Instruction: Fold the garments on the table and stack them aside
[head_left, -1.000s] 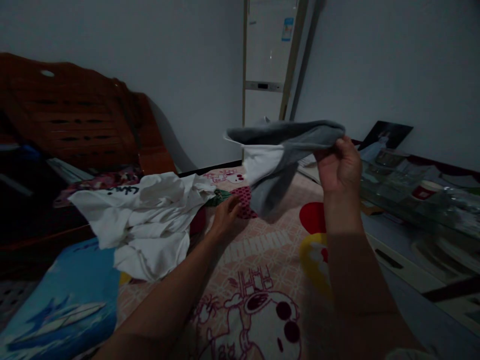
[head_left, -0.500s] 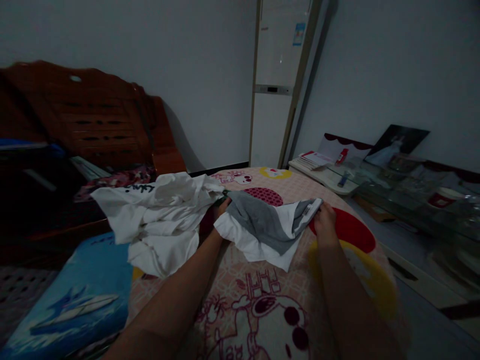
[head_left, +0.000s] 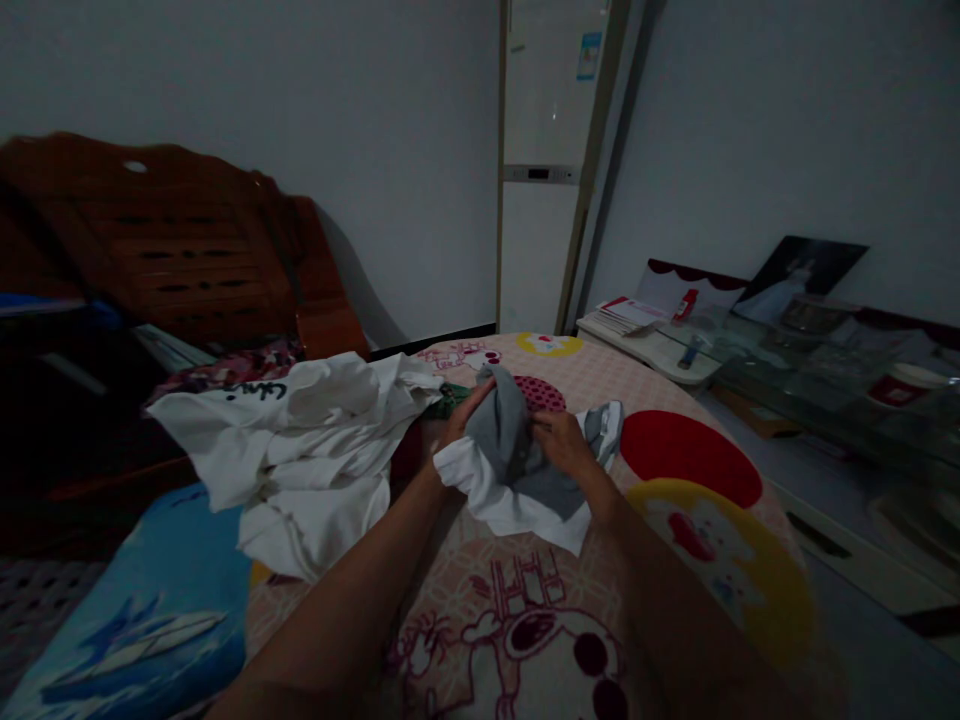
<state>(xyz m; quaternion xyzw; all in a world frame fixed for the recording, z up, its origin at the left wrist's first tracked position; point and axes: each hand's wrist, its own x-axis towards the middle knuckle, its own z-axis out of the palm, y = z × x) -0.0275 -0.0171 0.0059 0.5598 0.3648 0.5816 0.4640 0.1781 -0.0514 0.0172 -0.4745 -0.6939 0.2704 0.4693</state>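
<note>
A grey and white garment (head_left: 525,470) lies bunched on the round table's pink patterned cover (head_left: 480,570). At its left side my left hand (head_left: 463,415) grips the grey cloth, part of it raised beside the fingers. My right hand (head_left: 559,438) has its fingers closed on the grey part near the middle, and a white end of the garment shows beyond the wrist. Left of my left hand, a crumpled white garment with black lettering (head_left: 322,440) spreads over the table edge. A bit of green cloth (head_left: 452,400) shows between the two garments.
A blue printed cushion (head_left: 165,590) lies at the lower left, near a wooden bench (head_left: 187,250). Behind the table stands a tall white cabinet unit (head_left: 538,250). At the right, a glass-topped stand (head_left: 795,375) holds papers, a cup and a photo.
My right hand has moved left from the garment's right end to its middle. The grey cloth near my left hand is now raised and more bunched. The view has shifted slightly.
</note>
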